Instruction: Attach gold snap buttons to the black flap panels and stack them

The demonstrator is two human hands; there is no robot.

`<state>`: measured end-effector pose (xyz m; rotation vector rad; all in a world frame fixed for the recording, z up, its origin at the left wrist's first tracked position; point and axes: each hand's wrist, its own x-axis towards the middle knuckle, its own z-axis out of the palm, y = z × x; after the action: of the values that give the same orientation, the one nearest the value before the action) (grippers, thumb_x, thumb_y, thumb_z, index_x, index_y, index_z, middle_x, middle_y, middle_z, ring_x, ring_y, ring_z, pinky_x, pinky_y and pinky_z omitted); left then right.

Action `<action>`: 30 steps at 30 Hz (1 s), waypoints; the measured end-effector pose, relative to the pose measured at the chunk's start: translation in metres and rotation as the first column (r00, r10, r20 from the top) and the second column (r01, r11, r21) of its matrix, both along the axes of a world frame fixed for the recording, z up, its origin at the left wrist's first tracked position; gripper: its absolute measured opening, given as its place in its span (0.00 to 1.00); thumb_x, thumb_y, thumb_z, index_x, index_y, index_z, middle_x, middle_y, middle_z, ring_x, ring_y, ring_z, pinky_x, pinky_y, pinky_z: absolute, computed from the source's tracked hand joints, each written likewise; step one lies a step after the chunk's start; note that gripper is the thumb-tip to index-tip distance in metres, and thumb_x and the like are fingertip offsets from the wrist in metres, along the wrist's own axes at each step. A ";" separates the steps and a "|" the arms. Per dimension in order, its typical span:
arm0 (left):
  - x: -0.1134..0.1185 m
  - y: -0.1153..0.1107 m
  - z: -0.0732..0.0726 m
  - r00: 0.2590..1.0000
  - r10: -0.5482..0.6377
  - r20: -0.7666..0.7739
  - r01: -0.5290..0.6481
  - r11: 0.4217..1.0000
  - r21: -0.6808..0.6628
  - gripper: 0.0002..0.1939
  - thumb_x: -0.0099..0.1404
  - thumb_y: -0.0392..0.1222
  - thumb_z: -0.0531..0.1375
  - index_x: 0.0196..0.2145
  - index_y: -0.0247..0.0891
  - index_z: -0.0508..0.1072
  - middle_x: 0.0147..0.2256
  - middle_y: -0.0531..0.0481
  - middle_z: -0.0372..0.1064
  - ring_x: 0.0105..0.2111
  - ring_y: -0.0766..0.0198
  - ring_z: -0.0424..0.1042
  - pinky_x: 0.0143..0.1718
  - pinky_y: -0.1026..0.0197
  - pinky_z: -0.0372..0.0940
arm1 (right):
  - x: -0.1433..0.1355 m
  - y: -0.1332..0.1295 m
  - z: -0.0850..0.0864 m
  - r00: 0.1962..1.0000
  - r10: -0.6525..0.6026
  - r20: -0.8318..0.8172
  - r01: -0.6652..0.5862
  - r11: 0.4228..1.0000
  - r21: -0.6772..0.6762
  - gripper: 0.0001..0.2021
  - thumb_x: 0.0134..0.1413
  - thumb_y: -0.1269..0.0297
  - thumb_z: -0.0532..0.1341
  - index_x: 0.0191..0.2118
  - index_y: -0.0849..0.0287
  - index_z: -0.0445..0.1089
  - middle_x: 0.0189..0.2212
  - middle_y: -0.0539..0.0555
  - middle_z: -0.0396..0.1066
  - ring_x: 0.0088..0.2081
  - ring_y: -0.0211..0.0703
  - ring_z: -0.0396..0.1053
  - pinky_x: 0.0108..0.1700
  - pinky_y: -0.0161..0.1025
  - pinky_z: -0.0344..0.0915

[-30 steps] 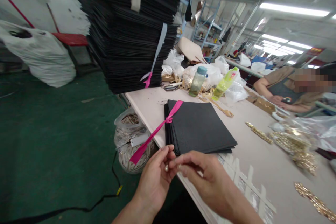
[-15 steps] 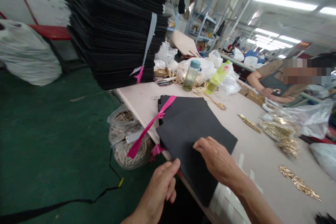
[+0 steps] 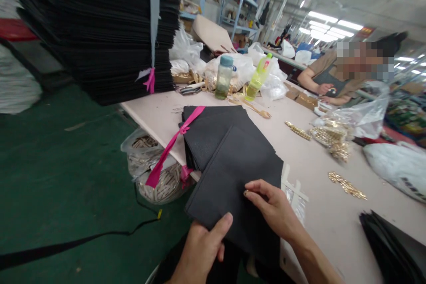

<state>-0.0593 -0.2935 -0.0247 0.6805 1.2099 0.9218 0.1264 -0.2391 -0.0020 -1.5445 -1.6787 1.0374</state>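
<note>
My left hand [image 3: 208, 242] grips the lower edge of a black leather-like panel [image 3: 222, 177], thumb on top and fingers beneath. This panel lies at an angle over a bundle of similar black panels [image 3: 213, 135] at the table edge. A pink strip [image 3: 178, 142] is tied around that bundle. Just above the panel, my right hand [image 3: 274, 208] pinches a small gold metal piece [image 3: 246, 193] between thumb and fingertips. Its exact shape is too small to make out.
A tall stack of black sheets [image 3: 109, 31] stands at the table's far left. Behind the bundle are a blue-capped bottle [image 3: 224, 79] and a yellow-green bottle [image 3: 258, 79]. Gold pieces [image 3: 346, 185] lie to the right. A person [image 3: 328, 80] sits across the table.
The top panel has been pulled toward me and turned, and my left hand now grips its edge. My right hand has shifted slightly; the gold piece now shows in its fingertips. The view has moved.
</note>
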 end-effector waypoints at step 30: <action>0.005 0.013 -0.017 0.934 -0.117 0.337 0.168 0.977 -0.128 0.28 0.56 0.62 0.63 0.13 0.36 0.64 0.10 0.59 0.49 0.12 0.72 0.52 0.18 0.65 0.57 | 0.001 0.003 -0.005 0.924 -0.098 -0.370 -0.016 0.956 -0.292 0.07 0.47 0.64 0.68 0.31 0.60 0.72 0.21 0.45 0.68 0.22 0.32 0.64 0.26 0.30 0.63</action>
<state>-0.0547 -0.2804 -0.0419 0.4614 0.9111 0.7740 0.1269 -0.2364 -0.0065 -1.4264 -1.2607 1.5067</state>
